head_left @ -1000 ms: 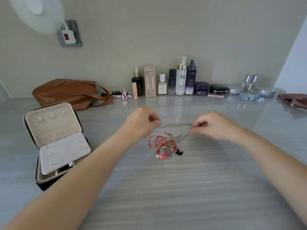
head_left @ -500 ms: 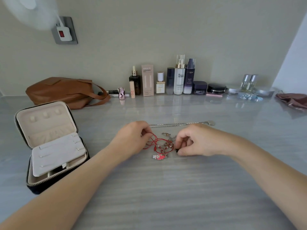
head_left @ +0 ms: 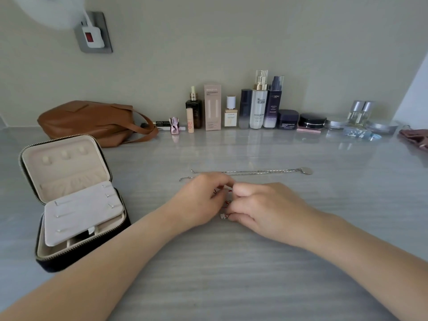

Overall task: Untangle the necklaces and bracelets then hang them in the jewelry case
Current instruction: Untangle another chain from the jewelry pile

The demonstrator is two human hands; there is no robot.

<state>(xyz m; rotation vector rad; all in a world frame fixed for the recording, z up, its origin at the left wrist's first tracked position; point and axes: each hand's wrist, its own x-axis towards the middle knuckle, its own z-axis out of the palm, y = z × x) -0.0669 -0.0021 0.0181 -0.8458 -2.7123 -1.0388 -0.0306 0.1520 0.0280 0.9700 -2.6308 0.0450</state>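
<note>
A silver necklace (head_left: 252, 172) with a round pendant lies stretched out flat on the grey table, just beyond my hands. My left hand (head_left: 201, 200) and my right hand (head_left: 257, 207) are pressed together over the tangle of red cord and charm bracelets (head_left: 225, 202). Both hands pinch parts of it and hide most of it. The open jewelry case (head_left: 69, 200) stands at the left, its cream lid upright with small hooks and a padded insert lying across the base.
A brown leather bag (head_left: 92, 121) lies behind the case. Several cosmetic bottles and jars (head_left: 259, 105) line the back wall. A dark pink pouch (head_left: 414, 137) sits at the far right edge.
One second ago my hands held the silver necklace stretched in the air. It now lies on the table, and both hands have dropped onto the red tangle and closed in on it.
</note>
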